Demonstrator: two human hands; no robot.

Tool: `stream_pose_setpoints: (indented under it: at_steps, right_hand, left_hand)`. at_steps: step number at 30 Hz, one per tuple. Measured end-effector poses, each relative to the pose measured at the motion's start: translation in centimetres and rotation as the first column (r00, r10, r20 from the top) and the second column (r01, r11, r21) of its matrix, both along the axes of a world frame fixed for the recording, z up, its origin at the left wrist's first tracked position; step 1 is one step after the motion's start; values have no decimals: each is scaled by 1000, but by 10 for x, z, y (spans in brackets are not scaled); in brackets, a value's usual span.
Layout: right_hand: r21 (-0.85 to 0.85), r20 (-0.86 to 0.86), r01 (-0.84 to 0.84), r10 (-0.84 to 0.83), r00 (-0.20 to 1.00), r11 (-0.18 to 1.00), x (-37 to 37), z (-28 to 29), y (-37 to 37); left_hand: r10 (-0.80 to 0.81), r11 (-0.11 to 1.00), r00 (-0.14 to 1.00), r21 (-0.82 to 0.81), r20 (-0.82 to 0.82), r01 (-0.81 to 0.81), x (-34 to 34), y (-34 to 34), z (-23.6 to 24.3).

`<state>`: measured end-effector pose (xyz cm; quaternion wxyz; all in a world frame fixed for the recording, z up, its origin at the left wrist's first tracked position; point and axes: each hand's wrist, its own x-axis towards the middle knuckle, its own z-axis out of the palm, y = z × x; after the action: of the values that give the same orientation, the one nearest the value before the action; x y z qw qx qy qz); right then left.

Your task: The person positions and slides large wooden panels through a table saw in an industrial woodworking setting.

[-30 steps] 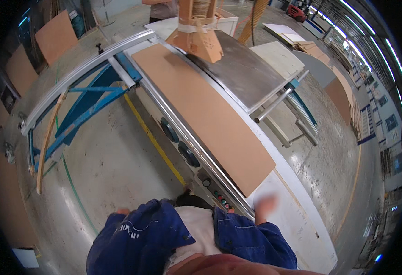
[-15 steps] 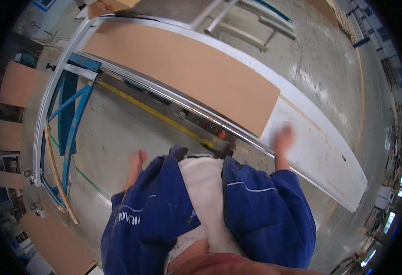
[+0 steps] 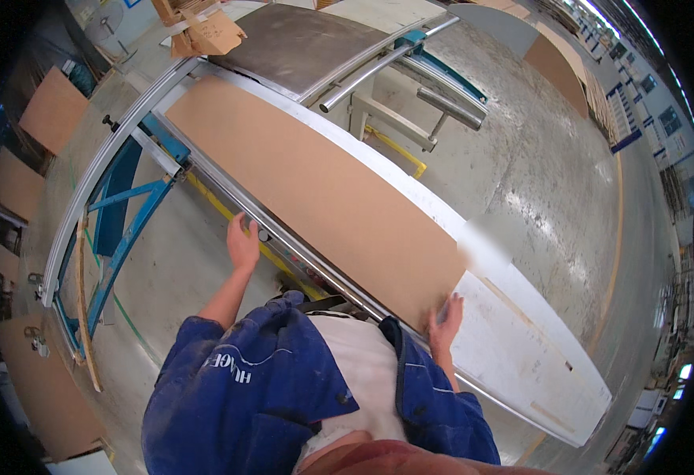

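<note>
A long brown board (image 3: 315, 190) lies flat on the white sliding table (image 3: 513, 324) of a machine in front of me. My left hand (image 3: 242, 244) is at the table's near edge, by the metal rail (image 3: 299, 252). Its fingers and thumb are apart, with nothing seen between them. At the board's near right corner is my right hand (image 3: 445, 321), fingers stretched out and thumb apart. It appears to touch the board's end; whether it presses there I cannot tell.
A blue support frame (image 3: 129, 214) and a curved metal rail (image 3: 101, 158) stand at the left. Beyond the board are a dark metal machine top (image 3: 299, 47), a roller arm (image 3: 363, 79) and cardboard pieces (image 3: 208, 32). More panels (image 3: 54, 111) lean at the far left.
My left hand has come forward to the table's near rail. My right hand has moved from the white surface past the board's end to its near corner. The view has shifted.
</note>
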<state>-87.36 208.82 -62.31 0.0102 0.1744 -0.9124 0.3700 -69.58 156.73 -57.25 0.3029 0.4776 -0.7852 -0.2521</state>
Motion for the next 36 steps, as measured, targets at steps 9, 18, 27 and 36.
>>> stream_pose_setpoints:
  at_steps: [9, 18, 27, 36]
  right_hand:
    - [274, 76, -246, 234, 969, 930, 32, -17, 39]
    - [300, -9, -157, 168, 986, 941, 46, -68, 66]
    - [267, -64, -122, 144, 987, 956, 0, -60, 17]
    - [212, -131, -99, 128, 983, 972, -34, -78, -10]
  left_hand:
    - [-66, 997, 997, -32, 47, 68, -66, 3, -22]
    - [-53, 970, 992, -230, 116, 79, -94, 43, -49]
    - [-59, 968, 988, -233, 144, 92, -162, -8, -30]
    - [-7, 961, 989, -271, 150, 48, -191, -36, -40]
